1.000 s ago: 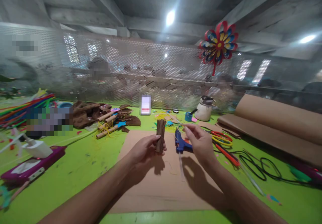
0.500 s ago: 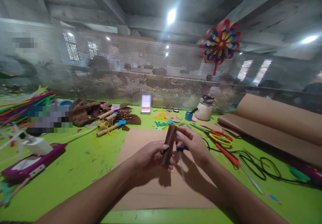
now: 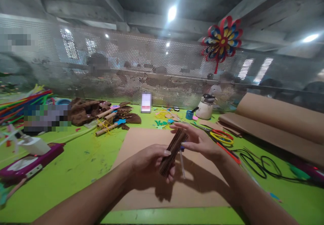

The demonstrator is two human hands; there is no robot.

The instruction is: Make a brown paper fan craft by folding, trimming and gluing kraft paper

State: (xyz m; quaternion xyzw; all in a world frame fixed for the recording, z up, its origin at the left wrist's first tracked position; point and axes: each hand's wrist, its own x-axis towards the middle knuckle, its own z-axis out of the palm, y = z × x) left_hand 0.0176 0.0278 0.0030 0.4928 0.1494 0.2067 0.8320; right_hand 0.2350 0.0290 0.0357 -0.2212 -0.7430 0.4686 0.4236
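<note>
Two hands now flank the pleated stack (image 3: 173, 152), whose top has tipped from about twelve to one o'clock over the last second. The left hand (image 3: 149, 157) clamps its lower half above the sheet (image 3: 141, 137); the right hand (image 3: 202, 142) has come across from the glue gun (image 3: 181, 148), at three o'clock, and curves round the top end, contact unclear. So the upper end is now within reach of both.

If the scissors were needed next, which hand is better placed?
Probably the right hand: it looks open and is nearer the scissors, while the left hand grips the pleated brown bundle.
</note>
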